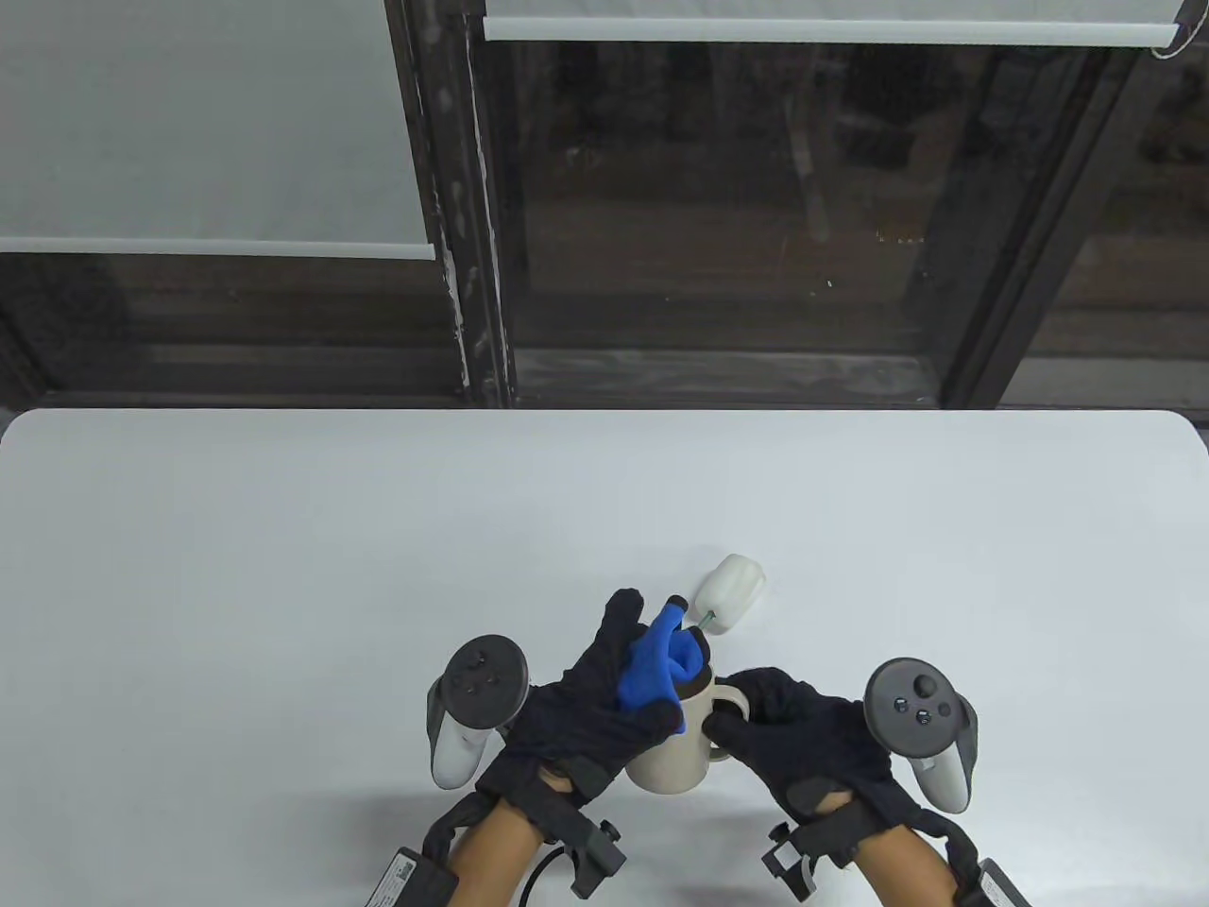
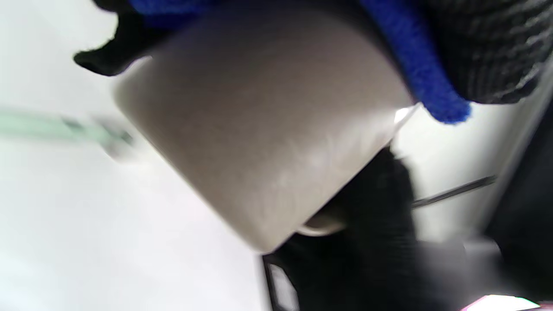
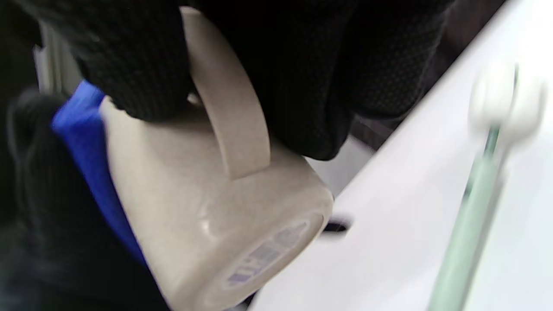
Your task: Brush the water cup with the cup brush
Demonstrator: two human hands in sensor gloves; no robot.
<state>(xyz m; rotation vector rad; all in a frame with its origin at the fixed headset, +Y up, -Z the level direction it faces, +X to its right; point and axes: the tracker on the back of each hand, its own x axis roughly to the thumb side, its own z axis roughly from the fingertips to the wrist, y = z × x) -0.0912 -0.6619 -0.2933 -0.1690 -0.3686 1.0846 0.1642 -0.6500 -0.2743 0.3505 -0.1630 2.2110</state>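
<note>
I see my left hand (image 1: 590, 713) pressing a blue cloth (image 1: 656, 671) over the mouth of the cup (image 1: 671, 761), which sits between my hands on the worktop (image 1: 283, 567). My right hand (image 1: 803, 737) grips the cup's handle (image 1: 729, 704). The brush (image 1: 727, 590) lies just beyond the left fingertips, its white head pointing away from me.

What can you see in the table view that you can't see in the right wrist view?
Only the table view shows the windows behind, the trackers, and the left hand pressing the blue cloth into the cup's top. Only the right wrist view shows the cup's underside, with a label on it. Both show the beige cup, the right hand gripping its handle, and the cup brush lying on the table.
</note>
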